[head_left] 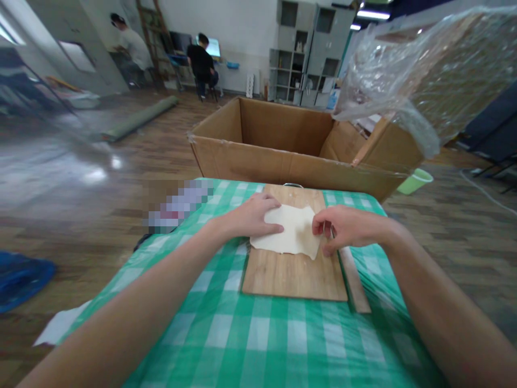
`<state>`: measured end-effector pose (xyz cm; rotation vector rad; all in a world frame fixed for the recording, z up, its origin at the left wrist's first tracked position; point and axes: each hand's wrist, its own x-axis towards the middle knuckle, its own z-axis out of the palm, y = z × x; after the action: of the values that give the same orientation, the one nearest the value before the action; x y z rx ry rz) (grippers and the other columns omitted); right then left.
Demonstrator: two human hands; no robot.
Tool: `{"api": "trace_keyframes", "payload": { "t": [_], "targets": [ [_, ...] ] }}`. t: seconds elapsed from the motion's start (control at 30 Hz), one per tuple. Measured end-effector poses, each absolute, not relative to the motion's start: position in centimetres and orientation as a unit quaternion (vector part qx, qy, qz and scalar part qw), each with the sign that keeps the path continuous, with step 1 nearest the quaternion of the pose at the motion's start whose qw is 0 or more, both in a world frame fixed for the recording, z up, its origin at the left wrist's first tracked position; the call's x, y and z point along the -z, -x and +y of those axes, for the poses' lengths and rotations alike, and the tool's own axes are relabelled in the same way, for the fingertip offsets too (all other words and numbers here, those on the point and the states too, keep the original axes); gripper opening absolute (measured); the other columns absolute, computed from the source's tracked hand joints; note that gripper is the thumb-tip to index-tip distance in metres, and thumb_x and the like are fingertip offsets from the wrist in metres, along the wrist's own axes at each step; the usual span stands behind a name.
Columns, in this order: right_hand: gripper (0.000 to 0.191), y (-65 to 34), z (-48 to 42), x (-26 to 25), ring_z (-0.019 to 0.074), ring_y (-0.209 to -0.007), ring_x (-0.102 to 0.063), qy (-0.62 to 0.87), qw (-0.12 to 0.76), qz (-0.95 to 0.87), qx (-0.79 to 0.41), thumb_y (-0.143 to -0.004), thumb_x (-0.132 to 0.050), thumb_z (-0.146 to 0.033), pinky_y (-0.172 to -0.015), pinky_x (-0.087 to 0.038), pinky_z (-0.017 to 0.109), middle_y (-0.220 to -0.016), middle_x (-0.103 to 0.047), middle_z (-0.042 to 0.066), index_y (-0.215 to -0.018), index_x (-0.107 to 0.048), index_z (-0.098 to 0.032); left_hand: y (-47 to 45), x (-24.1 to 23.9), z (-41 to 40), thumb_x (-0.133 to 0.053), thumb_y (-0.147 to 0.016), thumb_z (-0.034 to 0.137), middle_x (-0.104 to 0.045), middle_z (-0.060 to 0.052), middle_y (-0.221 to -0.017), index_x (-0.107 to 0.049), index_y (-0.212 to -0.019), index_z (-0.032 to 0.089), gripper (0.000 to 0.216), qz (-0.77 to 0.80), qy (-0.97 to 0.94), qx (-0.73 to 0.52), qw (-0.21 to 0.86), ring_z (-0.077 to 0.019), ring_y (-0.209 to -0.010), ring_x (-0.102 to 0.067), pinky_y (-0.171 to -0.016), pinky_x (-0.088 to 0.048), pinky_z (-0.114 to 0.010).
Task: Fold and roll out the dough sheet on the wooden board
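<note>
Green-checked cloth [262, 334], bearing: left hand [252, 218], fingers flat, pressing the left edge of the dough [288, 231]; dough, a thin pale sheet lying on the board [291, 277]; right hand [349, 229], fingers curled, pinching the dough's right edge; stick [356, 283] touching the board's right side.

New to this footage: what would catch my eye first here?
The left hand lies flat on a pale dough sheet and the right hand curls at its edge, on a wooden board atop a green checked tablecloth. Behind stands a big open cardboard box, a crumpled plastic bag hanging upper right.
</note>
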<state>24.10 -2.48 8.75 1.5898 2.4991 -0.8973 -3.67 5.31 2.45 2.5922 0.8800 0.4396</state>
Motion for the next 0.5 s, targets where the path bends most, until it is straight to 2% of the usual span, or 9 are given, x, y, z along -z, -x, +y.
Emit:
{"api": "trace_keyframes", "payload": {
  "t": [0.13, 0.23, 0.3, 0.4, 0.5],
  "targets": [
    [0.034, -24.4, -2.3, -9.0, 0.0207, -0.074, -0.066, -0.526, -0.034, 0.806, 0.269, -0.069, -0.086, -0.043, -0.063, -0.045, 0.03, -0.083, -0.074, 0.003, -0.093, -0.075, -0.023, 4.5, -3.0, 6.3, -0.075, -0.08, 0.053, -0.07, -0.013, -0.117, -0.071, -0.117, 0.017, 0.052, 0.339, -0.909, -0.144, 0.197, -0.031, -0.118, -0.061, -0.1, -0.046, -0.038],
    [0.029, -25.1, -1.5, -8.8, 0.0222, -0.078, -0.068, -0.583, -0.108, 0.783, 0.187, -0.076, -0.081, -0.045, -0.067, -0.046, 0.032, -0.088, -0.076, 0.005, -0.092, -0.075, -0.022, 5.0, -2.6, 7.1, -0.079, -0.074, 0.049, -0.072, -0.011, -0.109, -0.071, -0.114, 0.017, 0.052, 0.41, -0.866, -0.155, 0.24, -0.0281, -0.103, -0.066, -0.084, -0.049, -0.034],
    [0.028, -25.6, -0.8, -8.1, 0.0232, -0.079, -0.069, -0.602, -0.118, 0.77, 0.174, -0.08, -0.078, -0.046, -0.069, -0.047, 0.033, -0.09, -0.077, 0.006, -0.092, -0.075, -0.021, 5.1, -2.2, 7.4, -0.081, -0.07, 0.047, -0.074, -0.009, -0.101, -0.071, -0.113, 0.017, 0.053, 0.445, -0.827, -0.16, 0.304, -0.0248, -0.089, -0.067, -0.072, -0.048, -0.03],
    [0.036, -26.2, 0.2, -6.4, 0.0239, -0.08, -0.07, -0.615, -0.117, 0.743, 0.236, -0.083, -0.076, -0.048, -0.066, -0.048, 0.032, -0.094, -0.078, 0.008, -0.102, -0.074, -0.018, 5.1, -1.9, 7.4, -0.082, -0.069, 0.043, -0.073, -0.006, -0.084, -0.074, -0.099, 0.015, 0.042, 0.444, -0.79, -0.158, 0.391, -0.0209, -0.073, -0.065, -0.058, -0.042, -0.027],
    [0.056, -26.4, 0.7, -4.8, 0.0226, -0.073, -0.069, -0.615, -0.16, 0.694, 0.338, -0.081, -0.078, -0.051, -0.057, -0.047, 0.031, -0.088, -0.076, 0.008, -0.122, -0.068, -0.014, 4.8, -2.4, 7.0, -0.078, -0.074, 0.043, -0.07, -0.004, -0.077, -0.074, -0.083, 0.015, 0.03, 0.43, -0.785, -0.176, 0.409, -0.0179, -0.067, -0.061, -0.054, -0.037, -0.025]
  ]
}}
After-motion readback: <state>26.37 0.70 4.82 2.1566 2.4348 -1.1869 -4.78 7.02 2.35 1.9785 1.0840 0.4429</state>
